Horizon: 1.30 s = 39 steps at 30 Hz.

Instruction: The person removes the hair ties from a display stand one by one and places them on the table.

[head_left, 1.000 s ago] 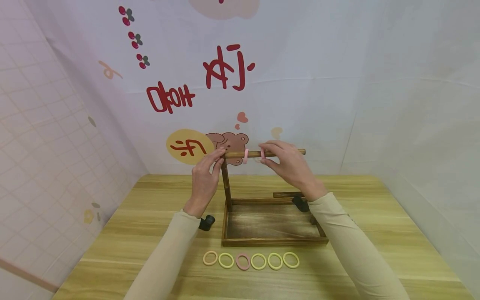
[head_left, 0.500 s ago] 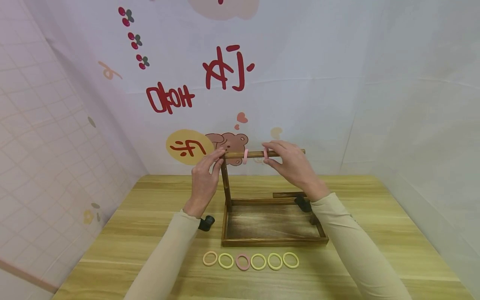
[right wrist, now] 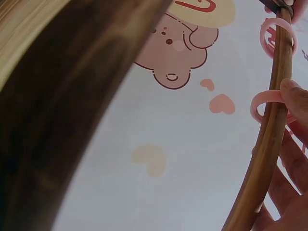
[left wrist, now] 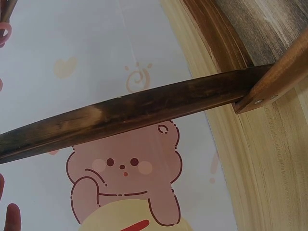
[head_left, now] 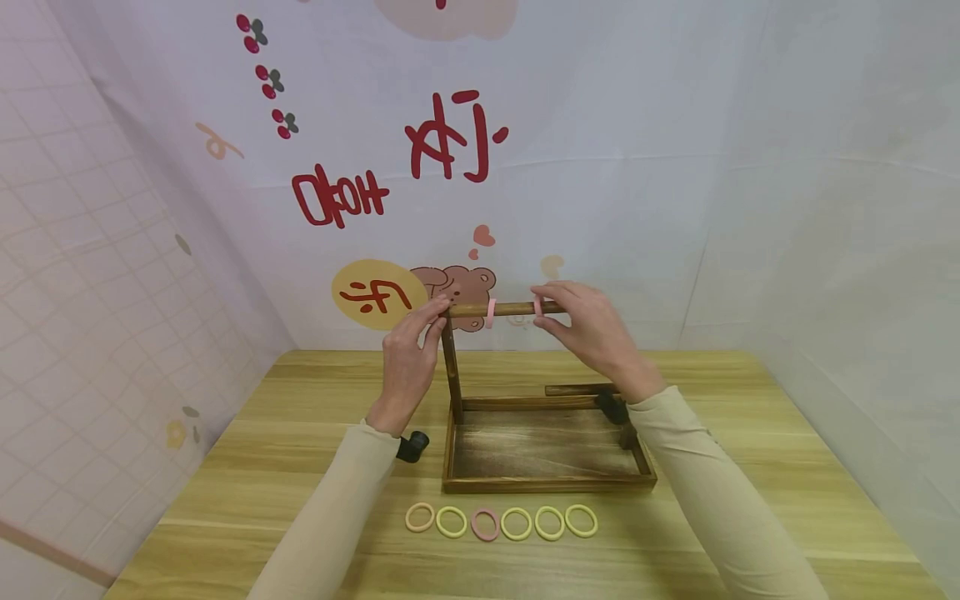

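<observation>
In the head view my right hand (head_left: 588,329) pinches a pink ring (head_left: 537,306) between fingers and thumb. The ring encircles the horizontal wooden bar (head_left: 513,308) of a dark wooden rack. A second pink ring (head_left: 491,313) hangs on the same bar, farther left. Fingers and thumb of my left hand (head_left: 410,350) hold the bar's left end, where it meets the upright post (head_left: 453,367). In the right wrist view both rings surround the bar (right wrist: 272,130), and the thumb (right wrist: 294,94) presses on the nearer ring (right wrist: 262,101). My right hand hides the bar's right end.
The rack's tray base (head_left: 551,483) stands on the wood-grain table (head_left: 330,467). Before it lies a row of several rings: a peach one (head_left: 408,522), a pink one (head_left: 476,530) and yellow ones (head_left: 504,530). A short dark bar (head_left: 573,389) shows behind the tray. A printed cloth rises behind.
My right hand has slid the pinched pink ring a little to the right along the bar. The left hand and the other pink ring have stayed in place.
</observation>
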Available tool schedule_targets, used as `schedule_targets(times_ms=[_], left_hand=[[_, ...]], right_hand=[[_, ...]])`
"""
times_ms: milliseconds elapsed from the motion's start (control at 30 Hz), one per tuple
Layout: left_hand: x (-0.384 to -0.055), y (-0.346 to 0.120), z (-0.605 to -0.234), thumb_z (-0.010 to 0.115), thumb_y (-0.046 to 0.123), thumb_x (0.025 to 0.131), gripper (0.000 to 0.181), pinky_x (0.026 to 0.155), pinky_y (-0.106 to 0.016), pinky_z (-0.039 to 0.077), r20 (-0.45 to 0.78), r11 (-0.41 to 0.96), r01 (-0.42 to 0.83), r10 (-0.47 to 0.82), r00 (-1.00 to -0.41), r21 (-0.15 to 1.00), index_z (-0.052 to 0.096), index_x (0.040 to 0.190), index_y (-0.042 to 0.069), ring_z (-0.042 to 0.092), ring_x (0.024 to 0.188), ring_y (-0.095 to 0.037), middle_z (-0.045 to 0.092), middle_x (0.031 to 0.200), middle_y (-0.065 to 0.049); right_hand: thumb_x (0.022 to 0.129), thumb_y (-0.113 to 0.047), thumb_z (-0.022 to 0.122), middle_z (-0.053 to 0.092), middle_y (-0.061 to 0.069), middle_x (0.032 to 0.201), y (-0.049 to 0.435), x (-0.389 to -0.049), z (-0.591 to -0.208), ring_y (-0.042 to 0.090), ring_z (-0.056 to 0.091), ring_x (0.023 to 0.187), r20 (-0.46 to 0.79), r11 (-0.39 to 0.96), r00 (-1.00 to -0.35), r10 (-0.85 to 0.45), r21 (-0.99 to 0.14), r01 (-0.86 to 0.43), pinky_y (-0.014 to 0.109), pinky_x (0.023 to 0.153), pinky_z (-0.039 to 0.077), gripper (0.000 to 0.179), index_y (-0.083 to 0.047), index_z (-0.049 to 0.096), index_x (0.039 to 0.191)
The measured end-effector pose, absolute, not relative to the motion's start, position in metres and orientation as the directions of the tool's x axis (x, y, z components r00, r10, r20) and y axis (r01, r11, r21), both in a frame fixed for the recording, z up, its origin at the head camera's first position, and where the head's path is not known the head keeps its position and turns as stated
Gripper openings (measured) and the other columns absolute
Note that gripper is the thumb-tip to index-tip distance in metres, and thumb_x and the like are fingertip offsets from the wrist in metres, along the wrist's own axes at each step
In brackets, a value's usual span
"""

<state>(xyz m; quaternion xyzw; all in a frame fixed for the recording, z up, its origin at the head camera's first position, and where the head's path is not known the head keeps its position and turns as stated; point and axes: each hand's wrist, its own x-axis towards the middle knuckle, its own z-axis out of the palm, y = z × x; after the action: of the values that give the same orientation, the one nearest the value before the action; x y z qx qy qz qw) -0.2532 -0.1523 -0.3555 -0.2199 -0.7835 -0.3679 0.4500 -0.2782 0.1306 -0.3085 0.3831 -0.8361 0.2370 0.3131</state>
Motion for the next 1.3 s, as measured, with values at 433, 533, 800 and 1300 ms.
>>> schedule_targets(times_ms=[433, 533, 800, 1300], left_hand=[[-0.254, -0.153, -0.356, 0.069, 0.005, 0.098, 0.029, 0.099, -0.049, 0.056, 0.869, 0.626, 0.682, 0.012, -0.494, 0.379, 0.072, 0.127, 0.002, 0.069, 0.118, -0.031, 0.071, 0.129, -0.012], [-0.254, -0.153, -0.356, 0.069, 0.005, 0.098, 0.029, 0.099, -0.049, 0.056, 0.870, 0.623, 0.684, 0.013, -0.493, 0.379, 0.072, 0.127, 0.002, 0.069, 0.118, -0.031, 0.071, 0.129, -0.012], [-0.255, -0.153, -0.357, 0.070, 0.005, 0.097, 0.030, 0.098, -0.049, 0.056, 0.875, 0.627, 0.686, 0.014, -0.484, 0.369, 0.072, 0.127, 0.002, 0.069, 0.117, -0.032, 0.071, 0.129, -0.012], [-0.256, -0.152, -0.358, 0.071, 0.003, 0.097, 0.029, 0.096, -0.050, 0.057, 0.877, 0.628, 0.686, 0.011, -0.480, 0.367, 0.073, 0.126, 0.002, 0.070, 0.116, -0.032, 0.072, 0.128, -0.012]], right_hand=[[0.087, -0.010, 0.085, 0.073, 0.012, 0.121, 0.138, -0.280, -0.309, 0.032, 0.068, 0.114, 0.711, 0.607, -0.514, -0.480, -0.153, -0.780, 0.054, 0.099, 0.051, 0.049, -0.004, 0.069, 0.132], [0.086, -0.009, 0.086, 0.073, 0.013, 0.121, 0.139, -0.279, -0.309, 0.033, 0.068, 0.114, 0.715, 0.605, -0.509, -0.480, -0.151, -0.782, 0.054, 0.099, 0.052, 0.050, -0.003, 0.068, 0.132], [0.084, -0.007, 0.087, 0.074, 0.012, 0.117, 0.142, -0.279, -0.308, 0.032, 0.069, 0.111, 0.724, 0.589, -0.490, -0.486, -0.143, -0.796, 0.053, 0.098, 0.053, 0.051, -0.002, 0.069, 0.131], [0.084, -0.006, 0.086, 0.074, 0.011, 0.115, 0.149, -0.280, -0.308, 0.032, 0.070, 0.108, 0.727, 0.596, -0.488, -0.482, -0.135, -0.791, 0.053, 0.095, 0.054, 0.049, -0.001, 0.069, 0.129]])
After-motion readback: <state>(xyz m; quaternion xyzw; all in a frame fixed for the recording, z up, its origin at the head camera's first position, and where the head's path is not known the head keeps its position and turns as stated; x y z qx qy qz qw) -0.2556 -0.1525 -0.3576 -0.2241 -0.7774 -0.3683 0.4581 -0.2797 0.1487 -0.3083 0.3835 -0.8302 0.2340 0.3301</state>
